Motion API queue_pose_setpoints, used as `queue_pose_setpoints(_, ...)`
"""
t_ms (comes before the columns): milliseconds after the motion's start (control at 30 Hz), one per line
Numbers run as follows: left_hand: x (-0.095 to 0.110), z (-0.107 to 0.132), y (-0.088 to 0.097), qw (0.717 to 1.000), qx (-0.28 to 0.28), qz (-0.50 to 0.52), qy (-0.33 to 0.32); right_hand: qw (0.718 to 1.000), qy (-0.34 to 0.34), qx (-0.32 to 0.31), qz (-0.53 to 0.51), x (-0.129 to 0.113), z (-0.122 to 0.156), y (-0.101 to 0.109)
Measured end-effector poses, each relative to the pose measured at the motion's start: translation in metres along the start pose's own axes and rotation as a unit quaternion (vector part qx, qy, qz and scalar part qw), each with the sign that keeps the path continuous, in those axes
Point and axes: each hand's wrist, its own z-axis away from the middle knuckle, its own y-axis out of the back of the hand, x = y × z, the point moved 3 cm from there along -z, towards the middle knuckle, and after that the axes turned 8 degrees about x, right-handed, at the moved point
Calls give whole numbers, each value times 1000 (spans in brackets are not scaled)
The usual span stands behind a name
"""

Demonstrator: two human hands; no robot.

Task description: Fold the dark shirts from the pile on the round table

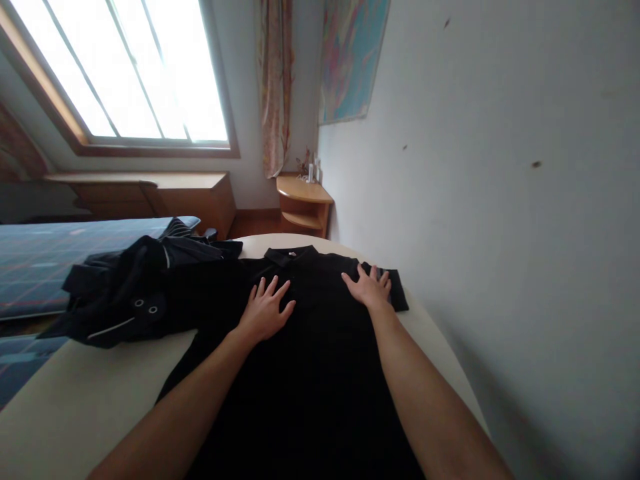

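Observation:
A black polo shirt (pixel 310 373) lies spread flat on a cream round table (pixel 90 400), its collar at the far side. My left hand (pixel 265 310) rests flat on the shirt's chest, fingers spread. Pressed flat near the shirt's right shoulder is my right hand (pixel 369 288), fingers apart, beside the short sleeve (pixel 395 293). Neither hand holds anything.
A heap of dark clothes (pixel 135 287) sits on the table's left part. A bed with a blue checked cover (pixel 45 260) stands at the left. A white wall (pixel 500 200) runs close along the right. Wooden cabinets (pixel 165 193) and a corner shelf (pixel 303 200) stand under the window.

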Motion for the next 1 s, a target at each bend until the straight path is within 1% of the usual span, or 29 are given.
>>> queue_pose_setpoints(167, 1, 0, 2, 1000, 1, 8, -7, 1000, 7, 19, -10, -2, 1, -2)
queue_pose_setpoints(333, 0, 0, 0, 1000, 0, 4, -11, 997, 9, 68, -42, -3, -1, 10)
queue_pose_setpoints(433, -1, 0, -1, 1000, -2, 5, -11, 996, 11, 83, -32, 5, -7, 21)
queue_pose_setpoints(533, -1, 0, -1, 1000, 2, 3, -12, 995, -8, 100, 7, 20, -13, 30)
queue_pose_setpoints(633, -1, 0, -2, 1000, 5, 0, -14, 994, -41, 96, 28, 34, -16, 33)
queue_pose_setpoints(700, -2, 0, -2, 1000, 7, 1, -16, 995, -52, 85, 30, 40, -16, 33)
queue_pose_setpoints(1000, -2, 0, -1, 1000, 2, -1, -14, 995, -41, 86, -7, 42, -20, 30)
